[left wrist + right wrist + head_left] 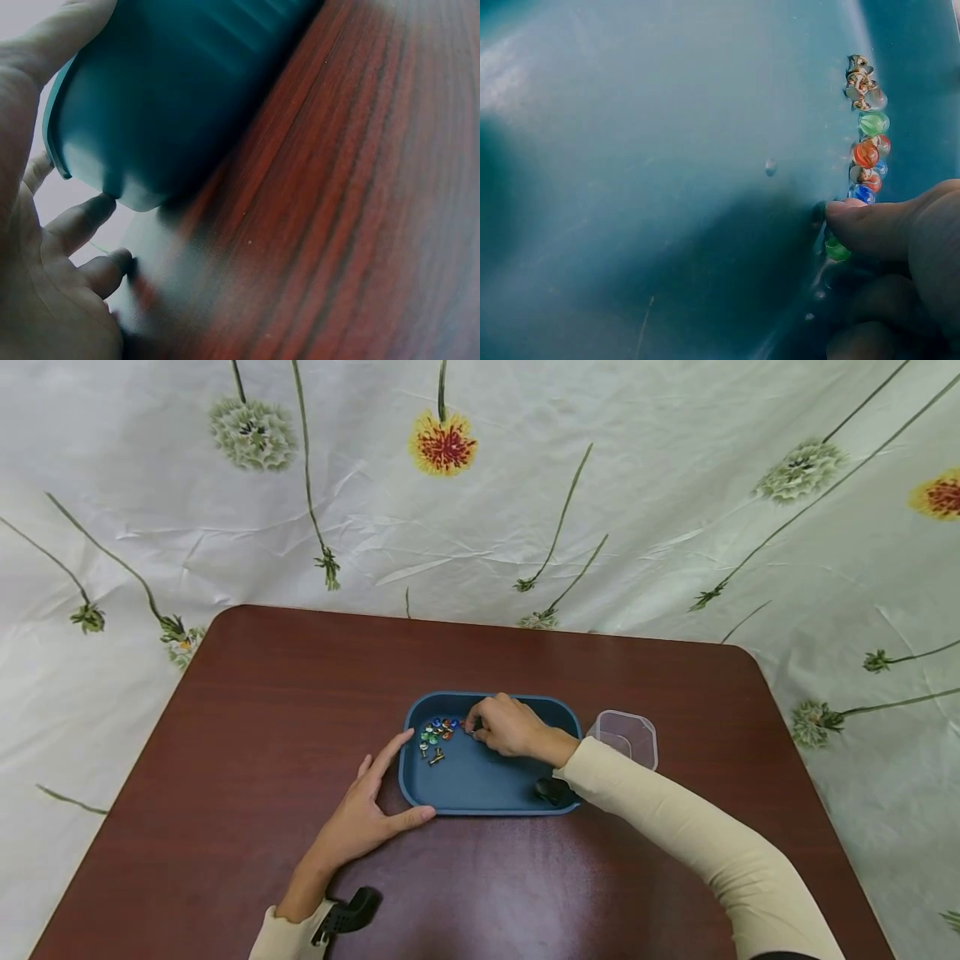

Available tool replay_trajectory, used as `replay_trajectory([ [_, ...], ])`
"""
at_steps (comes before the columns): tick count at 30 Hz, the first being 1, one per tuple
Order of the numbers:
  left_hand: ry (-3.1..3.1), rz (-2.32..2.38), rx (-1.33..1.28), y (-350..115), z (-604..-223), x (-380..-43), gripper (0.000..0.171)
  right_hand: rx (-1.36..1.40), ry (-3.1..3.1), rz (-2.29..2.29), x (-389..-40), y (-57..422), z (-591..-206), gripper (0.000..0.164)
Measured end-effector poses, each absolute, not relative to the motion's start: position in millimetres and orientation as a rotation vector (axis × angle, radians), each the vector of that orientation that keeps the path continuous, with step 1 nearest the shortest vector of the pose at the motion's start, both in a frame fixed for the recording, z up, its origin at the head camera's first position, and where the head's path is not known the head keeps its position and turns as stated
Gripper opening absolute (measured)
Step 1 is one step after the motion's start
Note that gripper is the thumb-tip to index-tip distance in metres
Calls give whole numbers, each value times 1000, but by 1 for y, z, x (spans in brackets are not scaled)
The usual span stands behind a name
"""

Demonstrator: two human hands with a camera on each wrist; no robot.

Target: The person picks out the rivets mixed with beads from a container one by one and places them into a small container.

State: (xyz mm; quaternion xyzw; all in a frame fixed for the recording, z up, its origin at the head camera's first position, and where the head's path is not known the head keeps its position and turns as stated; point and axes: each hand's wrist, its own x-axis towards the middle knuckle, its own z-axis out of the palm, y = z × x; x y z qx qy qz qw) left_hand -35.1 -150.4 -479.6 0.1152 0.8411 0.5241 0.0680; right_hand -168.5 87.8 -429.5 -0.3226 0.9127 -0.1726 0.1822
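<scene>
In the head view, a blue tray holds small glass marbles in green, blue and orange, grouped at its left end. Small gold-coloured metal pieces lie with them. The right hand reaches into the tray with curled fingers. In the right wrist view, its thumb bends over a green marble, which sits between thumb and fingers; the fingertips are in shadow. The left hand touches the tray's left end, thumb and index finger spread along the rim and nearly straight.
A clear plastic box stands just right of the tray, partly behind the right sleeve. The brown table meets a flower-printed cloth at the back. A black wrist device is on the left wrist.
</scene>
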Motion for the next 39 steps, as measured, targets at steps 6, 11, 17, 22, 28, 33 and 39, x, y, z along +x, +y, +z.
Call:
replay_trajectory([
  [6, 2537, 1581, 344, -149, -481, -35, 100, -910, 2569, -501, -168, 87, -427, 16],
  [11, 2541, 1579, 339, -149, -482, -35, 101, -895, 2565, -505, -168, 87, -423, 17],
  [17, 2551, 1566, 337, -148, -483, -35, 100, -918, 2573, -524, -168, 88, -419, 16],
  [22, 2550, 1566, 338, -148, -482, -34, 101, -932, 2579, -550, -168, 91, -417, 16],
  [28, 2543, 1570, 337, -148, -483, -37, 101, -942, 2581, -573, -168, 94, -413, 16],
  [33, 2542, 1578, 346, -147, -485, -37, 101, -952, 2586, -603, -167, 99, -407, 17],
  [39, 2547, 1585, 354, -146, -487, -37, 101, -984, 2610, -683, -164, 109, -400, 16],
])
